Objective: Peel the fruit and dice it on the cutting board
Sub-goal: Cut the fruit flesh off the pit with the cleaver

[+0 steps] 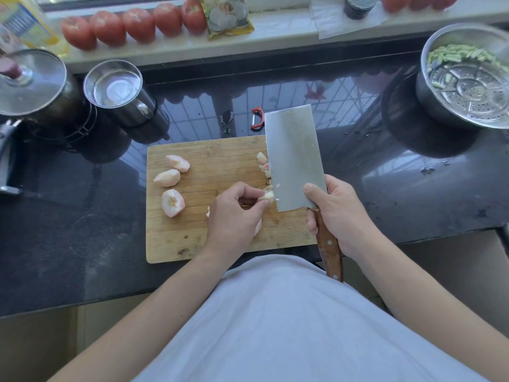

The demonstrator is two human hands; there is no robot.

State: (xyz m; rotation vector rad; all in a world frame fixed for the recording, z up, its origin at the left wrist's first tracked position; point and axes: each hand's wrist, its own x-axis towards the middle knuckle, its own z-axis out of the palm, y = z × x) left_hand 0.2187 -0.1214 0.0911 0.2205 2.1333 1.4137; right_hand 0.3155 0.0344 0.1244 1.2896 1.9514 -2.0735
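A wooden cutting board (pixel 198 241) lies on the dark counter. Three peeled pale-pink fruit wedges (pixel 172 202) sit on its left side. Small diced pieces (pixel 262 158) lie in a row along the left face of the cleaver. My left hand (pixel 234 216) pinches a fruit piece (pixel 268 196) against the blade's lower edge. My right hand (pixel 336 213) grips the cleaver (pixel 292 158) where the wide steel blade meets the wooden handle; the blade stands on the board's right side.
A red peeler (pixel 257 119) lies behind the board. A steel cup (pixel 118 92) and a lidded pot (pixel 33 84) stand at the left. At the right is a steel steamer bowl (pixel 468 78) with green pieces. Tomatoes (pixel 137 24) line the windowsill.
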